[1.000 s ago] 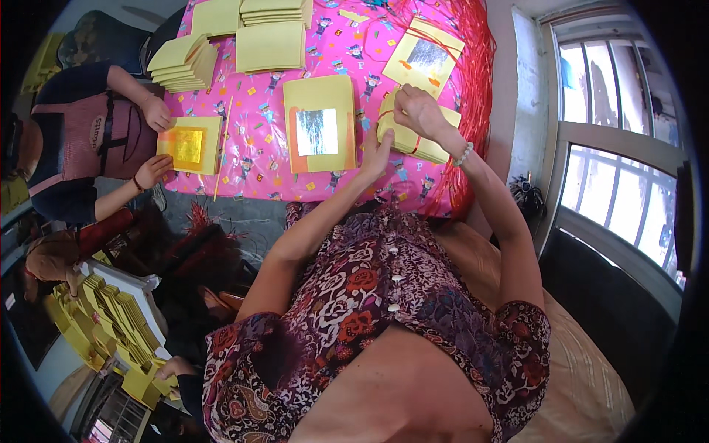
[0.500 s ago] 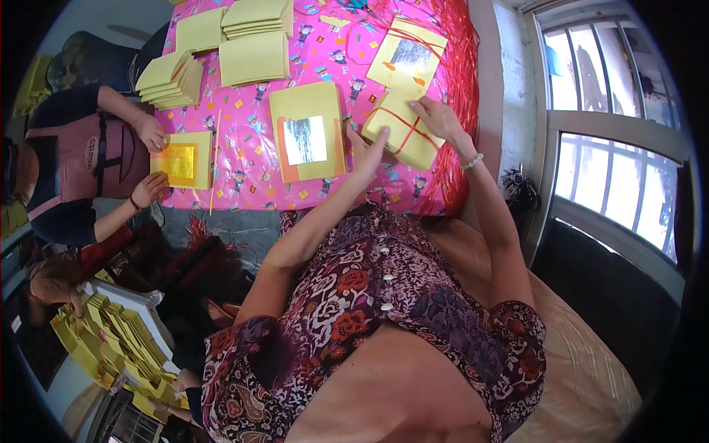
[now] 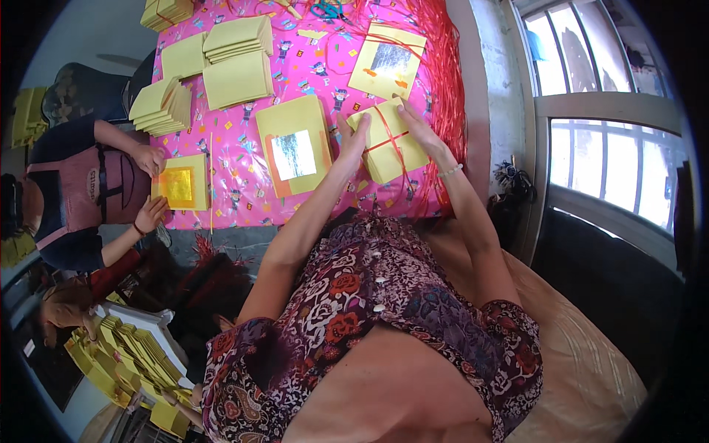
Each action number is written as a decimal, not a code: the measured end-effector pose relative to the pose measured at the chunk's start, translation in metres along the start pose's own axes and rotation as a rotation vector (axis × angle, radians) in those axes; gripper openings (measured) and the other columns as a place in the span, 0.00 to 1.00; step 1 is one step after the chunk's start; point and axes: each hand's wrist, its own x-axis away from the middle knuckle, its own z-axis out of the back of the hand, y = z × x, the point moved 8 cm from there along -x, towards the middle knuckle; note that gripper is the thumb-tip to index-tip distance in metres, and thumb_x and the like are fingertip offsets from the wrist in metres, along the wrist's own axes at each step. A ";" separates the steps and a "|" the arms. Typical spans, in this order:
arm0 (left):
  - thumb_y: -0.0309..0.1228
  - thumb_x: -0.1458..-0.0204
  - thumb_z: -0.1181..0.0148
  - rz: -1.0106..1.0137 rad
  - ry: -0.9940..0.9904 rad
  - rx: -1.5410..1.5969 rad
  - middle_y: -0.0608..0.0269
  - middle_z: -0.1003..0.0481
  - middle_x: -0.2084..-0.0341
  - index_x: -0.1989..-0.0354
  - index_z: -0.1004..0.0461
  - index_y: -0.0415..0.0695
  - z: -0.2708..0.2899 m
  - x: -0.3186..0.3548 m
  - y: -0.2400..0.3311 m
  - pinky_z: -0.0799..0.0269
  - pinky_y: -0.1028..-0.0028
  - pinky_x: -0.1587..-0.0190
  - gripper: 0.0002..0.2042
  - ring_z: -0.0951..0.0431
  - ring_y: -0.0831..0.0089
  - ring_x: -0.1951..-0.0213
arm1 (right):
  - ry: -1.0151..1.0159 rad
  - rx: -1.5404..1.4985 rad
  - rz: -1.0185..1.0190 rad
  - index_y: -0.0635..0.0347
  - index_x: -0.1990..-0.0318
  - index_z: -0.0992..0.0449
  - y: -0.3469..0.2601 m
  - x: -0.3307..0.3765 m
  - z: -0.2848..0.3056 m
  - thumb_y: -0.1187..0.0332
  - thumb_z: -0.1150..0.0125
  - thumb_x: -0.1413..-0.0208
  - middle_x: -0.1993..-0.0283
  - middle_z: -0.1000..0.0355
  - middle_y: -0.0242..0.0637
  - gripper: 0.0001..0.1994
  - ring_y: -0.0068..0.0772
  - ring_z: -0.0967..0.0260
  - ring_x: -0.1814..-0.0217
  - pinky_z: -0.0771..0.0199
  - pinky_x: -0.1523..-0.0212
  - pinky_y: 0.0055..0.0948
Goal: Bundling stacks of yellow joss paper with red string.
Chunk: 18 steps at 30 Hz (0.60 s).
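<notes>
- Holding a yellow paper bundle [image 3: 390,140] crossed by red string [image 3: 391,139], both hands steady it on the pink-covered bench [image 3: 236,159], near the edge closest to the person.
- The left hand [image 3: 353,140] presses the bundle's left side with its grip flat and spread; the right hand [image 3: 417,127] curls over the top right corner, fingers closed on it.
- The bundle looks light but floppy: thin sheets likely slide and crease.
- Best held at opposite edges, or by the string crossing.
</notes>
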 end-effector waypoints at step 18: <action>0.49 0.46 0.41 0.013 -0.123 0.028 0.42 0.55 0.32 0.29 0.75 0.40 0.003 -0.001 0.012 0.48 0.65 0.33 0.51 0.49 0.58 0.32 | -0.008 -0.128 -0.002 0.53 0.27 0.60 -0.003 0.020 -0.018 0.53 0.60 0.32 0.26 0.58 0.41 0.31 0.36 0.61 0.24 0.55 0.29 0.30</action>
